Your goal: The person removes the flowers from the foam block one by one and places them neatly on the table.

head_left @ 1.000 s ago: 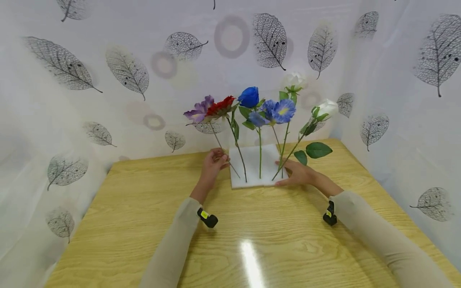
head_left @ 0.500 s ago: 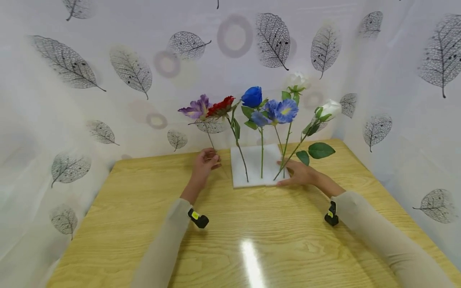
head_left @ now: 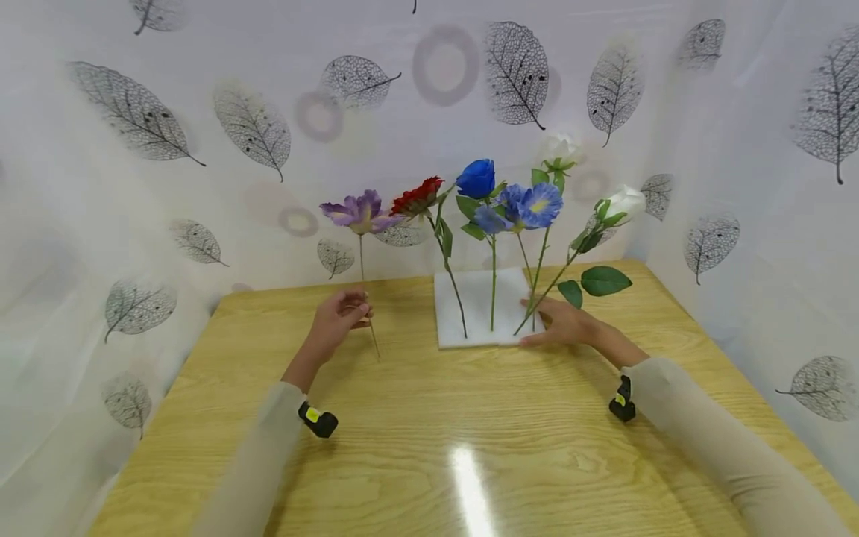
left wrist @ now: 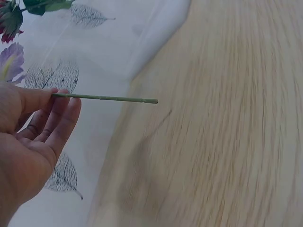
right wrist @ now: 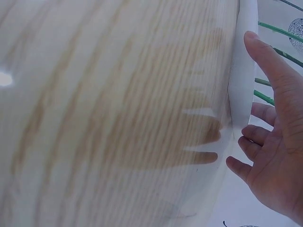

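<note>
My left hand pinches the stem of a purple iris between thumb and fingers, left of a white foam block. The green stem's cut end sticks out beyond the fingers in the left wrist view, over the tabletop. At the foam's right side is my right hand, its thumb at the front edge and its loosely extended fingers along the side. Stuck in the foam are a red flower, a blue rose, a blue iris and white roses.
A wooden table extends in front of the foam, with a bright light reflection on it. Behind and at both sides hangs a white curtain printed with leaves. One stem's large green leaves spread above the right hand.
My left hand has drawn the purple iris out of the foam and carried it left, and the stem now stands more upright. My right hand has stayed at the foam.
</note>
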Demonstrator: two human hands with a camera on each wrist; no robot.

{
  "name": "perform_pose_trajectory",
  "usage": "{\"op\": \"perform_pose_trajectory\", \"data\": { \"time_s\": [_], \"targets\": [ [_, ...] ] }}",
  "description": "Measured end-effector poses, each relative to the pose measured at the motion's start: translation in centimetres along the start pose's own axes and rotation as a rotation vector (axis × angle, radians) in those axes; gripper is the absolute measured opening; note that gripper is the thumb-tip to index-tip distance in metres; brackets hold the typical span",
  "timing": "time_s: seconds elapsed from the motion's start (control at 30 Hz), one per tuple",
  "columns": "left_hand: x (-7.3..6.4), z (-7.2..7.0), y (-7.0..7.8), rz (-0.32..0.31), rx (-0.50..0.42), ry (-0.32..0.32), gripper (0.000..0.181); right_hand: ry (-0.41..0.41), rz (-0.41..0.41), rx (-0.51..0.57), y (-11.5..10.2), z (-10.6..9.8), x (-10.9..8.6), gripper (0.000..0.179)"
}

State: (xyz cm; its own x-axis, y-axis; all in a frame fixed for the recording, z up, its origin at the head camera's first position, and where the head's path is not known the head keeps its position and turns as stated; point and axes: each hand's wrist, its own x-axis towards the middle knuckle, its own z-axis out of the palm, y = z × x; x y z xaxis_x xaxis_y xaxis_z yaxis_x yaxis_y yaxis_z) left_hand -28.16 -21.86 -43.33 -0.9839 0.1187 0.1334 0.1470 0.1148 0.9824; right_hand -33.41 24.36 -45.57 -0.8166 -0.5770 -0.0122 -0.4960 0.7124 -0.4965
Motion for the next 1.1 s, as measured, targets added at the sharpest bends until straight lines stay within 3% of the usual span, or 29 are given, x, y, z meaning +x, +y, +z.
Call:
{"op": "perform_pose_trajectory", "data": {
  "time_s": [0.17, 0.33, 0.53, 0.8, 1.1],
  "targets": [
    [-1.5, -3.1, -0.1, -0.002, 0.099, -0.047, 0.035, -0.004, 0.011, 0.011, 0.0, 0.0, -0.1, 0.091],
    [-3.0, -6.0, -0.3, -0.049, 0.188, -0.077, 0.042, -0.001, 0.009, 0.011, 0.1, 0.1, -0.1, 0.09],
    [-5.0, -9.2, -0.3, -0.113, 0.211, -0.108, 0.049, -0.011, 0.014, 0.009, 0.2, 0.2, 0.0, 0.093],
    [-6.8, -13.2, -0.6, -0.145, 0.254, -0.14, 0.051, -0.011, 0.023, -0.016, 0.1, 0.0, -0.1, 0.093],
    [-8.2, -16.2, -1.2, -0.204, 0.24, -0.125, 0.055, -0.008, 0.013, -0.034, -0.1, -0.1, 0.0, 0.091]
  ]
}}
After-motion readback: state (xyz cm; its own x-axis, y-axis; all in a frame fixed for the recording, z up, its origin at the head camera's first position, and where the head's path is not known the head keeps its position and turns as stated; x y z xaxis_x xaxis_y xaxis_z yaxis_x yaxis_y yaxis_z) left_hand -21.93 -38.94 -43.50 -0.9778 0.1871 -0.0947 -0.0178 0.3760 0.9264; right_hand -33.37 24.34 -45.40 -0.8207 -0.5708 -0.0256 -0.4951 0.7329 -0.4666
